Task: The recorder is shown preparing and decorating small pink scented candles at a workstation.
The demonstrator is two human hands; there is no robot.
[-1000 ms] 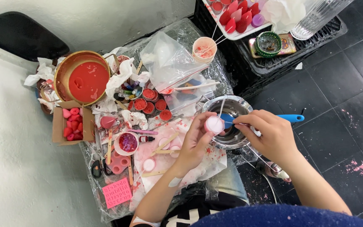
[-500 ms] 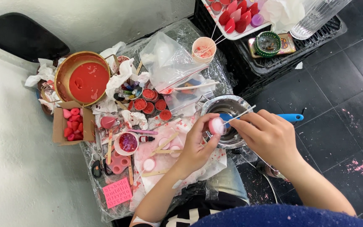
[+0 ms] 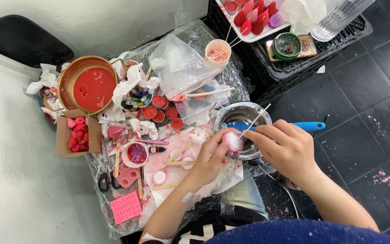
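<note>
Crowding the left hand (image 3: 211, 158) gripping a pink cup (image 3: 233, 141) and right hand (image 3: 285, 149) pinching a stick (image 3: 254, 121): steel bowl (image 3: 231, 113), red pots (image 3: 161, 108).

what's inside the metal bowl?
Inside the metal bowl: a blue-handled spatula. The left hand with its small pink cup and the right hand cover the bowl's near side.

Metal bowl (image 3: 244, 115) right of cluttered sheet (image 3: 177, 180) — crate (image 3: 303, 68) behind.

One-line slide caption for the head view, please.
Left hand holds a small round pink wax piece over a metal bowl; right hand works it with a thin white stick.
</note>
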